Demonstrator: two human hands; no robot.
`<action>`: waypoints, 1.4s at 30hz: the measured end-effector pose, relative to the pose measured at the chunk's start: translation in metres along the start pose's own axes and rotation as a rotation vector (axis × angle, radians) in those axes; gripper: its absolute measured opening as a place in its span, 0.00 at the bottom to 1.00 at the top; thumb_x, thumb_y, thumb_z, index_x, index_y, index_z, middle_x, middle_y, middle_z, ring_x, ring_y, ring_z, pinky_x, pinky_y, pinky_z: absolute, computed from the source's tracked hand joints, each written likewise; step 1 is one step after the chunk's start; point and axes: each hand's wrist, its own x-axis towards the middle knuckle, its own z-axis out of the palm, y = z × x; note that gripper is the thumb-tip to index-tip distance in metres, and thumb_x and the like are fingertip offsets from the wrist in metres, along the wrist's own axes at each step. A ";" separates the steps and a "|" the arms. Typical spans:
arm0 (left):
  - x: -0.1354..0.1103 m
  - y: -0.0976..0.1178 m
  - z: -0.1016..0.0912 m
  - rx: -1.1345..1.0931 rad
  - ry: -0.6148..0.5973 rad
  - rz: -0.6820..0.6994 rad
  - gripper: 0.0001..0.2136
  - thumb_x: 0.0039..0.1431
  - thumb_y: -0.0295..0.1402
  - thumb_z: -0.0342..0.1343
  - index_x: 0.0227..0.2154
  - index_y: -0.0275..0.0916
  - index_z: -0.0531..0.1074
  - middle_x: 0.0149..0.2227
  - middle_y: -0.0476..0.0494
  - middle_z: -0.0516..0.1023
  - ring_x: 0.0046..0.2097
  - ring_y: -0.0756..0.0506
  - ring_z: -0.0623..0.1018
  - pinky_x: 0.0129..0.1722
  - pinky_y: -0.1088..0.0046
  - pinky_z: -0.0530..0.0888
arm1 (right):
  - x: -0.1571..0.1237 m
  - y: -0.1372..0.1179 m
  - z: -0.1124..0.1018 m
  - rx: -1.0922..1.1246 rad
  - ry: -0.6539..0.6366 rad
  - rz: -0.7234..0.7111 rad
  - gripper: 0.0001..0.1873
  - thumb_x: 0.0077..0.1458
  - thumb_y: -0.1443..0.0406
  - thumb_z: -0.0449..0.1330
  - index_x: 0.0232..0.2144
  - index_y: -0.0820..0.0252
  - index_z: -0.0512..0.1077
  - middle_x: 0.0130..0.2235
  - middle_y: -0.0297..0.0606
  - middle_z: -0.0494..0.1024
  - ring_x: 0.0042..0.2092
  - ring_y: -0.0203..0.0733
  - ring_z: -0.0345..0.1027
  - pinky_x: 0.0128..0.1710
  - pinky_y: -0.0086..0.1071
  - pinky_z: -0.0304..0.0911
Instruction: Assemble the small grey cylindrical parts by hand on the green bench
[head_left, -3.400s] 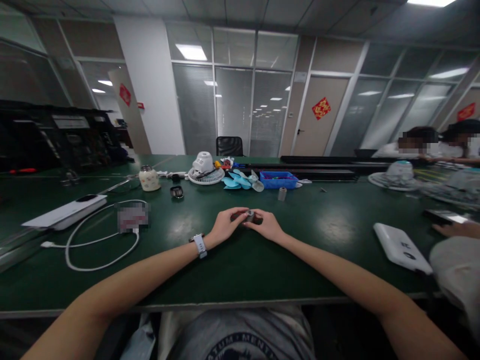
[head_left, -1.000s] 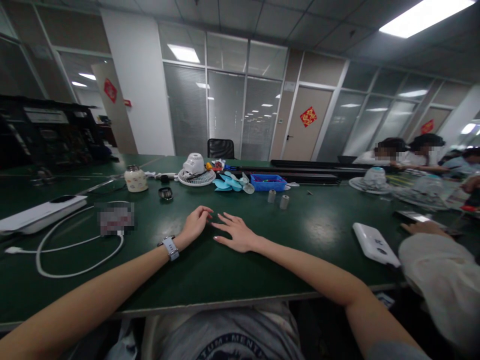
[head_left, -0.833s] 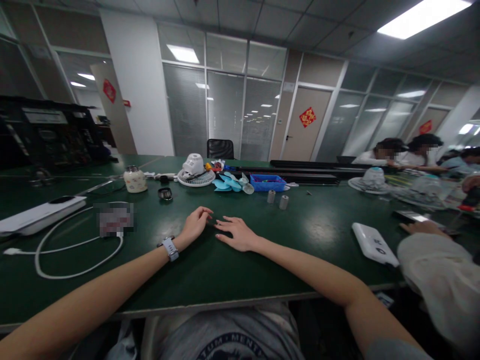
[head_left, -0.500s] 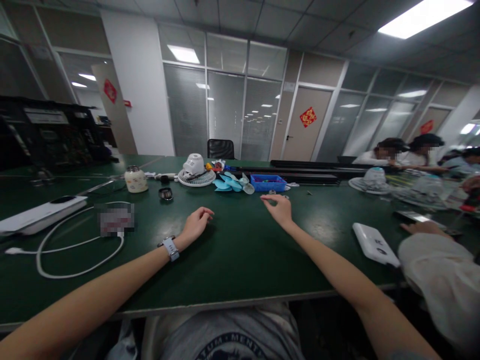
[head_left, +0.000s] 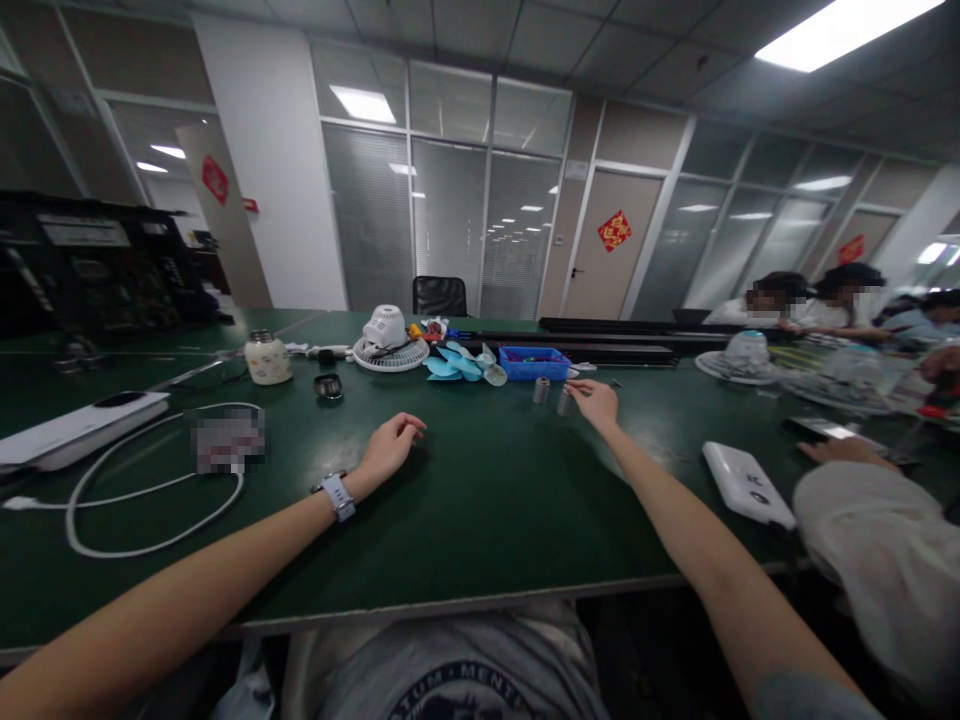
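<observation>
Two small grey metal cylinders stand upright on the green table, in front of a blue plastic basket (head_left: 536, 363). My right hand (head_left: 594, 404) reaches to the right one; its thumb and fingertips are pinched at the top of that metal cylinder (head_left: 565, 405). Just left of it is the other metal cylinder (head_left: 541, 391), with no hand on it. My left hand (head_left: 391, 446), with a watch on its wrist, rests near the middle of the table. Its fingers are loosely bent, a little apart, and hold nothing.
Light blue fan blades (head_left: 456, 363) and a white fan part (head_left: 388, 340) lie beyond my left hand. A patterned jar (head_left: 268, 358), a black ring-shaped item (head_left: 328, 387) and a white cable (head_left: 71, 530) are left. A white device (head_left: 748, 485) lies right, beside another person's sleeve (head_left: 874, 540).
My right hand has moved to the right and reached the right metal cylinder. Both cylinders, largely hidden behind the hand before, now show. My left hand has stayed in place.
</observation>
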 end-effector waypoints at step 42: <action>-0.019 0.043 0.016 0.087 -0.088 0.301 0.17 0.59 0.43 0.51 0.47 0.41 0.71 0.48 0.42 0.77 0.49 0.43 0.75 0.47 0.66 0.71 | -0.097 -0.124 0.011 0.018 -0.302 -0.583 0.18 0.52 0.46 0.60 0.34 0.49 0.80 0.59 0.38 0.68 0.66 0.55 0.42 0.61 0.58 0.33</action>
